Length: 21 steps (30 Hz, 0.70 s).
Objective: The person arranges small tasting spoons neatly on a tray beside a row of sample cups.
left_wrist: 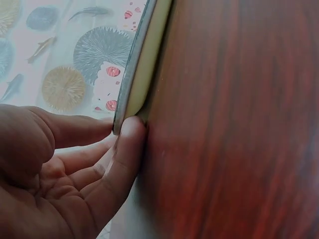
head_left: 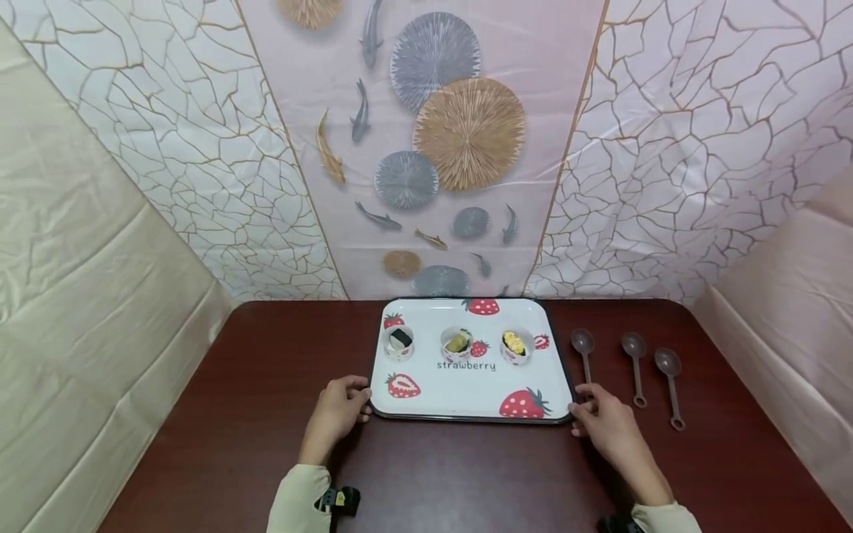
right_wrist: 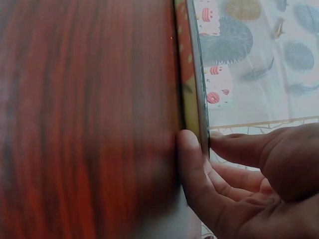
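A white tray with a dark rim and printed strawberries lies at the far side of the table. My left hand pinches its near left corner; in the left wrist view the thumb is at the rim and a finger presses the side below it. At the near right corner, my right hand grips the rim the same way, a finger against the tray's side. Three small patterned cups stand in a row on the tray: one with a white-and-black piece, one with green food, one with yellow food.
To the right of the tray lie three brown spoons: the nearest to it, a middle one and an outer one. The dark red wooden table meets a patterned cloth backdrop behind, with beige cloth at the sides.
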Motion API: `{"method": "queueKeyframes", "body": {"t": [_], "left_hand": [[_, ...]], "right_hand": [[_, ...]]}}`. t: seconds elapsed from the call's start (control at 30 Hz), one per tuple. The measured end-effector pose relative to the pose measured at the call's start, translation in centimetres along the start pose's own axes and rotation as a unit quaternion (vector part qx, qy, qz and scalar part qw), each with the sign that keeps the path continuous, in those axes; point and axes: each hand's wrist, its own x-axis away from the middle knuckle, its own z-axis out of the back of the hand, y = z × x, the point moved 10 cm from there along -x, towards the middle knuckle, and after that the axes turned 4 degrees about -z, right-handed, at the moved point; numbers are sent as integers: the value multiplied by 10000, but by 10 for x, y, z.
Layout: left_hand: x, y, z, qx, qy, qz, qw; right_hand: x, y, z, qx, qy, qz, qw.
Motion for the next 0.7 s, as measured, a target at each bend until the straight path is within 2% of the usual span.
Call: {"method": "queueKeyframes", "body": {"t": [0.17, 0.27, 0.57, 0.7], "left_hand": [[2, 2, 6, -137, 129, -22, 9998], [3, 1, 7, -84, 104, 26, 9999], [1, -12, 0, 612, -288, 346, 9971], [-2, -12, -2, 920, -416, 330, 9943]], "right_hand": [[-2, -2, -5, -91, -130, 77, 9998], [-4, -2, -6, -108, -188, 51, 9998], [-6, 5, -9, -114, -390, -145, 9991], [-7, 7, -6, -186, -408, -176, 9988]]}}
